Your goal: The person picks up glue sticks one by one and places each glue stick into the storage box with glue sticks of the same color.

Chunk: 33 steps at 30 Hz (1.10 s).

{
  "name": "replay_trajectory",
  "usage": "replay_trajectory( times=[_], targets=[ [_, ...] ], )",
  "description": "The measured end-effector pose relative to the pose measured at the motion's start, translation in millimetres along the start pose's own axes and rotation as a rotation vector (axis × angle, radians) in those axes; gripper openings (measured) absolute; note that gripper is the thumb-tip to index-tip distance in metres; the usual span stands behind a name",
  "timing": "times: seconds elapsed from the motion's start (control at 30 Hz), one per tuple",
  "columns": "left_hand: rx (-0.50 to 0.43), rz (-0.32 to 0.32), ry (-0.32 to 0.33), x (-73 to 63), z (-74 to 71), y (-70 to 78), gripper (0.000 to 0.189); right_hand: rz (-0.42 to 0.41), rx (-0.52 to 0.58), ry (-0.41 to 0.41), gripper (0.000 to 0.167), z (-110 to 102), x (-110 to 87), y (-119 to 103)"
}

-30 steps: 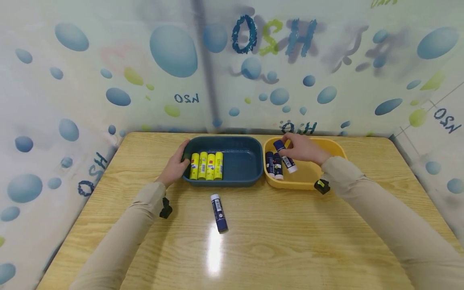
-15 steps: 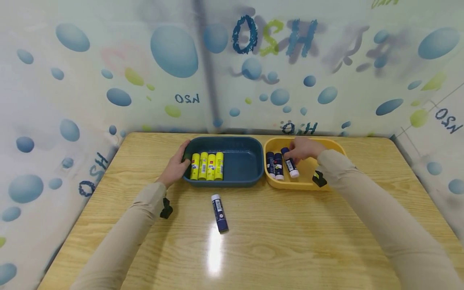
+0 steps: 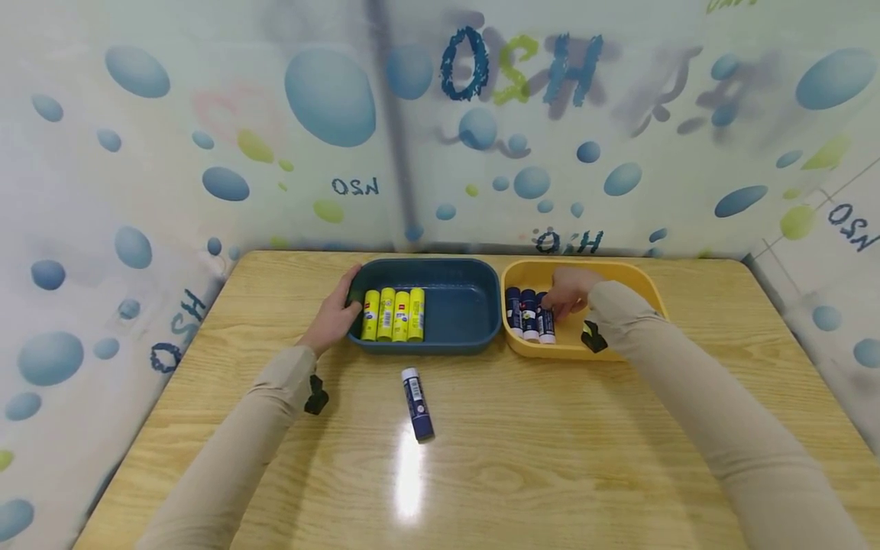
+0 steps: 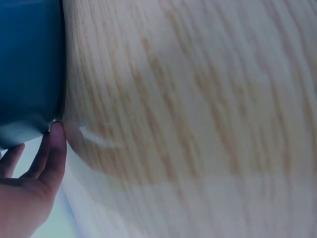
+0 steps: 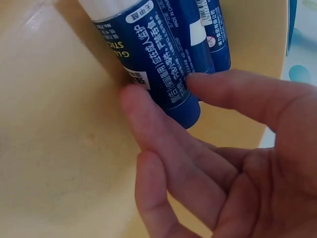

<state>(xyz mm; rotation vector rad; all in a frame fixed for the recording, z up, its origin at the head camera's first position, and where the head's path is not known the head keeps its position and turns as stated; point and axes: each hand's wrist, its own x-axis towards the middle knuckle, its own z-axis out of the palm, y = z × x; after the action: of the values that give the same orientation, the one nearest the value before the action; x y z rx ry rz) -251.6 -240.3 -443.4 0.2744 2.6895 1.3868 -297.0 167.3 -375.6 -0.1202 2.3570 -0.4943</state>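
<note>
My left hand (image 3: 331, 315) holds the left end of a dark blue tray (image 3: 457, 347), thumb over the rim; in the left wrist view fingertips touch its outer wall (image 4: 29, 74). Several yellow glue sticks (image 3: 393, 315) stand in a row at the tray's left side. My right hand (image 3: 569, 290) is inside the yellow tray (image 3: 629, 279), where a navy glue stick with a white end (image 5: 153, 64) sits between thumb and index finger. It lies beside two similar navy glue sticks (image 3: 520, 313) along the left wall. Another navy glue stick (image 3: 417, 405) lies on the table.
The two trays stand side by side near the back edge of the wooden table (image 3: 522, 458). Behind them is a pale wall (image 3: 440, 153) with blue and green drop patterns. A small dark device (image 3: 316, 396) sits at the left wrist.
My right hand has lowered the navy glue stick and set it against the two others in the yellow tray. The left hand has stayed at the blue tray.
</note>
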Motion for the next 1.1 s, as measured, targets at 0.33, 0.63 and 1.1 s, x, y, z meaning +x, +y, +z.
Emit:
replay_trajectory(
  times=[0.33,0.63,1.1],
  targets=[
    [-0.004,0.011,0.002,0.8,0.1,1.4,0.066,-0.004,0.007,0.035,0.038,0,-9.1,-1],
    [0.004,-0.005,0.006,0.2,-0.8,3.7,0.065,-0.087,-0.1,0.056,0.036,4,-29.4,-13],
    [0.008,0.0,0.004,-0.3,-0.4,0.7,0.066,-0.312,-0.229,0.067,0.015,23,-55.3,-42]
  ],
)
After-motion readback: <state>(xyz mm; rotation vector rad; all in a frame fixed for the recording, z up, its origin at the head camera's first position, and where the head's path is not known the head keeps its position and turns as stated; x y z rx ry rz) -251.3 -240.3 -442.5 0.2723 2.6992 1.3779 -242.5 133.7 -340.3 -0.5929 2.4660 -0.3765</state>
